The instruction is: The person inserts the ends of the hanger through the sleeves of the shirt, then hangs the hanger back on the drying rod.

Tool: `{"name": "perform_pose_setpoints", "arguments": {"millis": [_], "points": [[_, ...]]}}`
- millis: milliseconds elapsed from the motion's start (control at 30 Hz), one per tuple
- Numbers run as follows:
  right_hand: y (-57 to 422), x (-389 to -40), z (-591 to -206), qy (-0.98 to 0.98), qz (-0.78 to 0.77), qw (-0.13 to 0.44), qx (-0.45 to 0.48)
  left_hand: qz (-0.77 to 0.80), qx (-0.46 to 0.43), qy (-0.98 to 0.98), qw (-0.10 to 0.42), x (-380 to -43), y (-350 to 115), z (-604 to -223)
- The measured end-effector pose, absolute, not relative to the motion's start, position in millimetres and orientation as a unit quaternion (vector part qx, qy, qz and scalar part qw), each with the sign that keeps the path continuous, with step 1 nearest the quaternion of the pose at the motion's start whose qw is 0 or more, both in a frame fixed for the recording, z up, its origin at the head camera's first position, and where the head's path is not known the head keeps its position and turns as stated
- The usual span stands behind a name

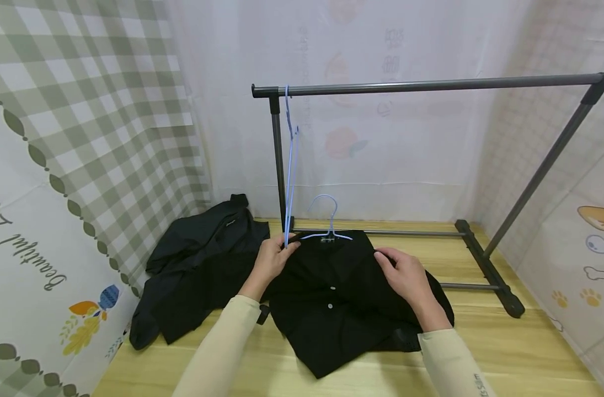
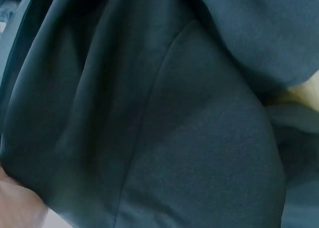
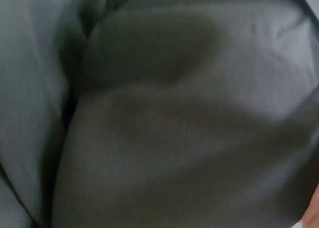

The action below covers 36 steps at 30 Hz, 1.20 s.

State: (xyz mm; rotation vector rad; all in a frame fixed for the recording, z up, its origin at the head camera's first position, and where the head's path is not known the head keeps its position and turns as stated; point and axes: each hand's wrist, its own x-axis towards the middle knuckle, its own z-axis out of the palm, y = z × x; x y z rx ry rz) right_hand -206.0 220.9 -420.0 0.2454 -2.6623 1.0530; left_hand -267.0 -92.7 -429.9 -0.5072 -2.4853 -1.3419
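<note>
A black shirt [image 1: 326, 336] with white buttons spreads out between my two hands in the head view. The hook of a light blue hanger [image 1: 333, 212] stands up from its collar; most of the hanger's arms are hidden in the cloth. My left hand [image 1: 272, 259] pinches the shirt at one shoulder, beside the lower end of a second blue hanger [image 1: 289, 182] that hangs from the rack. At the opposite shoulder, my right hand [image 1: 406, 274] grips the cloth between thumb and fingers. Dark fabric [image 2: 199, 128] fills both wrist views, with a little skin at the edges.
A dark clothes rack [image 1: 431, 86] stands behind the shirt, its foot [image 1: 490, 270] on the wood-patterned surface [image 1: 545, 353]. More black clothing [image 1: 202, 259] lies heaped to the left. Checked cloth [image 1: 98, 94] hangs on the left, with pale printed sheets [image 1: 381, 149] behind.
</note>
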Motion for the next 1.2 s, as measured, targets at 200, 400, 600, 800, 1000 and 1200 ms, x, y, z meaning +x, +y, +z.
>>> {"name": "perform_pose_setpoints", "arguments": {"millis": [200,400,600,800,1000,1200], "points": [[237,-206,-415,-0.920,0.364,0.111,0.090,-0.478,-0.147,-0.853,0.151,-269,-95,-425],[244,-206,-409,-0.911,0.387,0.101,0.099,-0.492,-0.148,-0.843,0.161,-268,-93,-425],[246,-206,-409,-0.910,0.390,0.112,0.085,-0.490,-0.146,-0.840,0.182,-269,-90,-425],[250,-205,-407,-0.908,0.393,0.107,0.099,-0.505,-0.139,-0.836,0.165,-269,-88,-423],[254,-202,-407,-0.907,0.395,0.124,0.074,-0.488,-0.148,-0.854,0.107,-267,-88,-421],[262,-199,-410,-0.903,0.398,0.159,0.041,-0.451,-0.138,-0.873,0.126,-270,-93,-424]]}}
